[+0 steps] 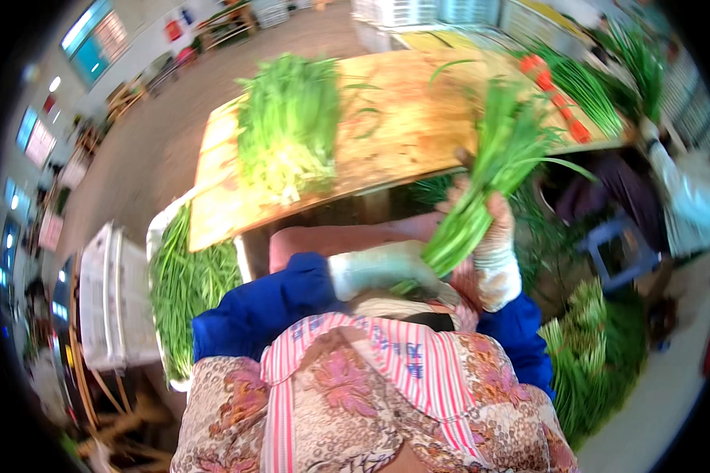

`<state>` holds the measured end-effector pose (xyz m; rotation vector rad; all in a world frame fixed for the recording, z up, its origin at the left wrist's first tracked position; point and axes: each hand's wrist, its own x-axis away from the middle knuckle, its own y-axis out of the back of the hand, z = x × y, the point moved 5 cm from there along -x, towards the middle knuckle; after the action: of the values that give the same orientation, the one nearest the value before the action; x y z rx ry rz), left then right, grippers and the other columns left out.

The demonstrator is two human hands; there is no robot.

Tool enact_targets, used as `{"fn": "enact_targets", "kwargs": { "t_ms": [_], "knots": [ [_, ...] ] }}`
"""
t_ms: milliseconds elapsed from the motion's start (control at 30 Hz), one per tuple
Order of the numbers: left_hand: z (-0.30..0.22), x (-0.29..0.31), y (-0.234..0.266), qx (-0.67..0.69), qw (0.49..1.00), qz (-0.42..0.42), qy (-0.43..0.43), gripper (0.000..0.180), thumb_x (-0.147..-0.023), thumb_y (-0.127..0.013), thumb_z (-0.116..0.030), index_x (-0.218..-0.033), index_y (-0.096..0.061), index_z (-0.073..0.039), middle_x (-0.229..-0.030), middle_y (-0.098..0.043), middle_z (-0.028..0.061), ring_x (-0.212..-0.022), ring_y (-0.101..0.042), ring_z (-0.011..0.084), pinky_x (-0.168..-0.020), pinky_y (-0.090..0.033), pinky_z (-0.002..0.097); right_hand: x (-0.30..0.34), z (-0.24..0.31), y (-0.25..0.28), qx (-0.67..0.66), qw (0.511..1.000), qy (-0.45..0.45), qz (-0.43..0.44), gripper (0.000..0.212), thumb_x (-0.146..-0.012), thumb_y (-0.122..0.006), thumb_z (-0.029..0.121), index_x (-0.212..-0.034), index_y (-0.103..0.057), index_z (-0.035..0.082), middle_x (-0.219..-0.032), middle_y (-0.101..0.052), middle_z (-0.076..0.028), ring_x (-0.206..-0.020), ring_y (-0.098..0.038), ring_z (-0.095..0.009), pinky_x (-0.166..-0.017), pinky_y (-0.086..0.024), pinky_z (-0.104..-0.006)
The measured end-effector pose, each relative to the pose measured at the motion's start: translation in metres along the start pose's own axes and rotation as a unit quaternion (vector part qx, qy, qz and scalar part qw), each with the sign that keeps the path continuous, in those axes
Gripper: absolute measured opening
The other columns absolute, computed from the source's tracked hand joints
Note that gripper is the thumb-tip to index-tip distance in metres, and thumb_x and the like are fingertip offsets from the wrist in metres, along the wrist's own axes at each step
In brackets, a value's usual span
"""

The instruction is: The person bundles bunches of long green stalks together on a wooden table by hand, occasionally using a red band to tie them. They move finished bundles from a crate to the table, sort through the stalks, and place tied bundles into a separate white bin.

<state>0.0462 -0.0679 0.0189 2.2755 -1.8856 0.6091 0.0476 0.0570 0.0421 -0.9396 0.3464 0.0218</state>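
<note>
My right hand [495, 221], in a pale wrist cover and blue sleeve, is closed round a bunch of garlic chives [481, 177]. The bunch is held upright at a slant, leaf tips up and right, in front of the board's near edge. My left forearm reaches across my lap, with my left hand [443, 288] by the bunch's lower end. Its fingers are largely hidden and blurred. A larger pile of chives [288, 126] lies on the wooden board [402, 102], its pale ends toward me. Red-orange ties [556, 98] lie at the board's right side.
A white crate [156, 229] full of greens stands left, beside stacked white crates [114, 299]. More chives [596, 355] lie on the floor at right, near a blue-grey plastic stool [619, 251]. Another person's sleeve [682, 185] shows at far right. Crates [406, 12] stand behind the board.
</note>
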Motion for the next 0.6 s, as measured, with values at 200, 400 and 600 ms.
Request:
{"fn": "enact_targets", "kwargs": {
  "t_ms": [200, 400, 600],
  "knots": [
    [-0.012, 0.015, 0.010, 0.048, 0.995, -0.059, -0.069, 0.011, -0.070, -0.063, -0.009, -0.070, -0.052, -0.006, -0.067, -0.052, -0.0016, -0.062, -0.046, 0.0070, -0.056, -0.037, 0.0235, -0.048, 0.004, -0.037, 0.006, 0.992, -0.075, 0.106, 0.070, -0.076, -0.071, 0.023, -0.131, -0.035, -0.002, -0.082, -0.051, -0.002, -0.069, -0.055, -0.012, -0.061, -0.049, -0.0250],
    [-0.048, 0.097, 0.041, -0.245, 0.938, -0.233, -0.073, 0.027, -0.076, -0.068, -0.020, -0.093, -0.062, 0.001, -0.084, -0.065, 0.0095, -0.075, -0.058, 0.0132, -0.069, -0.046, 0.0279, -0.116, 0.025, -0.105, 0.129, 0.984, -0.080, 0.095, 0.061, -0.082, -0.065, 0.031, -0.125, -0.042, -0.005, -0.082, -0.052, 0.003, -0.068, -0.048, -0.006, -0.060, -0.041, -0.0200],
    [-0.144, 0.161, 0.113, -0.574, 0.621, -0.517, -0.137, 0.026, -0.078, -0.063, -0.025, -0.091, -0.064, -0.002, -0.079, -0.064, 0.0169, -0.075, -0.063, 0.0302, -0.067, -0.050, 0.0367, -0.191, 0.026, -0.126, 0.086, 0.973, -0.105, 0.186, 0.055, -0.085, -0.062, 0.028, -0.121, -0.044, -0.009, -0.083, -0.057, -0.002, -0.070, -0.055, -0.010, -0.062, -0.049, -0.0221]
  ]
}}
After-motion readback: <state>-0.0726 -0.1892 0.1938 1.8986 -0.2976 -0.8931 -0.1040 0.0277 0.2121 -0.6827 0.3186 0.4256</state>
